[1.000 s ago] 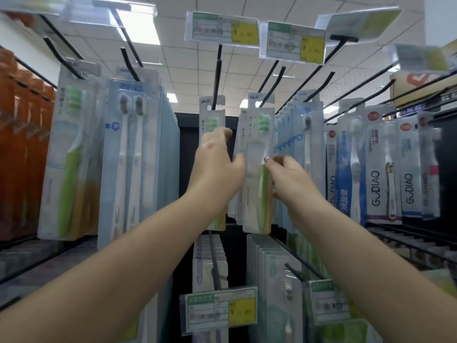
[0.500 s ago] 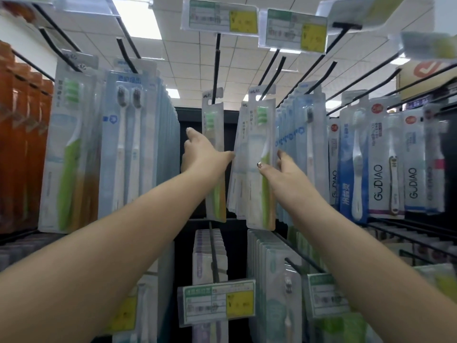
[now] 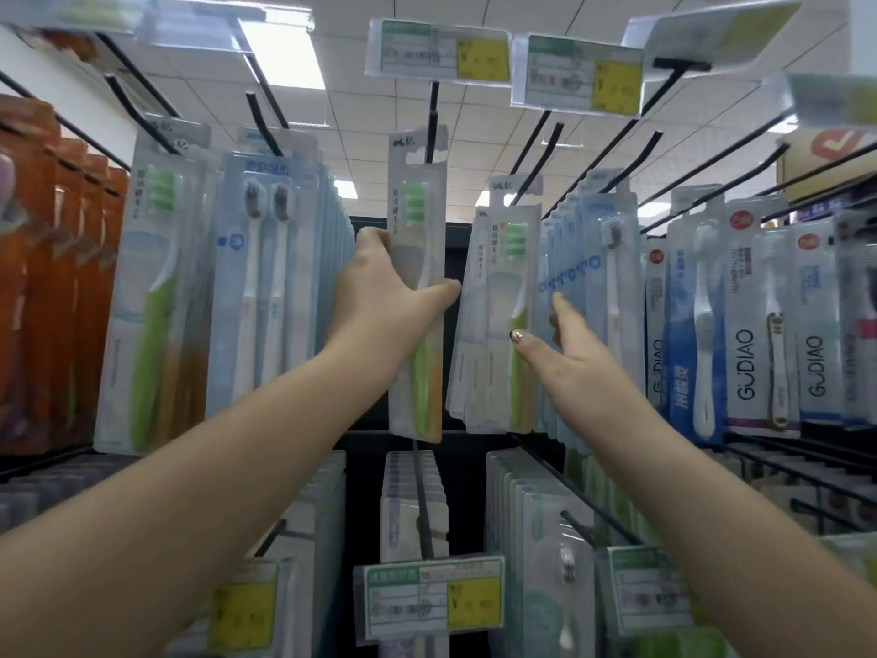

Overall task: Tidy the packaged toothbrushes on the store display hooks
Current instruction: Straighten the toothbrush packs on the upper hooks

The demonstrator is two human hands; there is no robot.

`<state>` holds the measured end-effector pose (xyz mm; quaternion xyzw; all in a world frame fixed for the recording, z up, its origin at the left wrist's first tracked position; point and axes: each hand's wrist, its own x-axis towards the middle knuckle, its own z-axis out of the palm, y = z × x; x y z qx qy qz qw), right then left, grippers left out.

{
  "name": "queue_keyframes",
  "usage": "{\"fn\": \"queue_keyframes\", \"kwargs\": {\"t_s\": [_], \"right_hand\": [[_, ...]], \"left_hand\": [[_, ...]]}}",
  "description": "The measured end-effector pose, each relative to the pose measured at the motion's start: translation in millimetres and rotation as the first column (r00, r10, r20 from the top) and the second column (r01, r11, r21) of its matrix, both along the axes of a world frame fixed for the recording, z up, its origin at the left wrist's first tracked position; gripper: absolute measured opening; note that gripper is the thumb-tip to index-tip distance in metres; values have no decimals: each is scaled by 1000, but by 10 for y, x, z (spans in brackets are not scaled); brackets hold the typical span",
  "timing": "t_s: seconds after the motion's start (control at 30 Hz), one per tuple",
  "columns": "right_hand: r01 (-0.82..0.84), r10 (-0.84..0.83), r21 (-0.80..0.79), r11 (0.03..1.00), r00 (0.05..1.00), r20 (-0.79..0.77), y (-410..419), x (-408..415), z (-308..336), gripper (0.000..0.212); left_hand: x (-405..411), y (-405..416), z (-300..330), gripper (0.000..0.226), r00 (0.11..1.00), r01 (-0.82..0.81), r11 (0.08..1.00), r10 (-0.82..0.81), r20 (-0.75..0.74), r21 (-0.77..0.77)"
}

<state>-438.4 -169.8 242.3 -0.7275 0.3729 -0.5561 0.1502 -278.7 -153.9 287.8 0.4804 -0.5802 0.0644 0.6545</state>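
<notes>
since the earlier frames, left hand (image 3: pixel 379 287) has closed round the single green toothbrush pack (image 3: pixel 416 296), fingers behind and thumb across its front, where half a second ago it only reached beside it. this pack hangs from the centre hook (image 3: pixel 431 121), near the hook's front end and well apart from any others. right hand (image 3: pixel 564 344) has loosened from its earlier pinch; its thumb and straight fingers press against the front of the neighbouring stack of green packs (image 3: pixel 498 325), which hangs bunched on the next hook (image 3: pixel 536 173) to the right. price tags (image 3: pixel 439 52) sit at the hook tips above. blue packs (image 3: pixel 612 287) hang just beside the stack on the right.

risk: the held pack sits close to the open end of its hook, so a pull toward the person could slide it off and drop it. pushing the stack with flat fingers alone may fan the packs unevenly or swing them into the blue packs, since nothing grips them.
</notes>
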Motion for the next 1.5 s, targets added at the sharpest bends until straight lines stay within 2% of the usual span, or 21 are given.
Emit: {"fn": "queue_keyframes", "kwargs": {"t_s": [0.2,0.47,0.67,0.77,0.97,1.17,1.37,1.5], "right_hand": [[-22,21,-17,1000,1000,-14,-5,78,-13,69],[-52,52,-12,999,999,12,-47,167,3,66],[-22,22,-38,999,1000,12,-56,135,5,67],[-3,4,-48,999,1000,10,-59,110,14,69],[6,-5,-35,999,1000,12,-96,83,4,65],[-4,4,-40,999,1000,4,-114,-21,-13,69],[-7,6,-57,998,1000,-23,-47,-29,2,87],[-12,10,-59,998,999,-32,-44,-69,1,76]], "left_hand": [[13,311,-48,49,999,3,990,4,45,-142],[2,593,64,45,995,95,989,-92,34,-111],[-103,697,-68,41,980,150,987,-140,139,-65],[-195,686,-106,46,968,168,985,-157,194,-43],[-393,592,-25,48,950,174,983,-152,273,-55],[-485,513,-15,44,947,179,982,-154,283,-65],[-490,443,-198,47,931,174,985,-169,323,15],[-494,371,-87,43,946,155,988,-147,288,-5]]}}
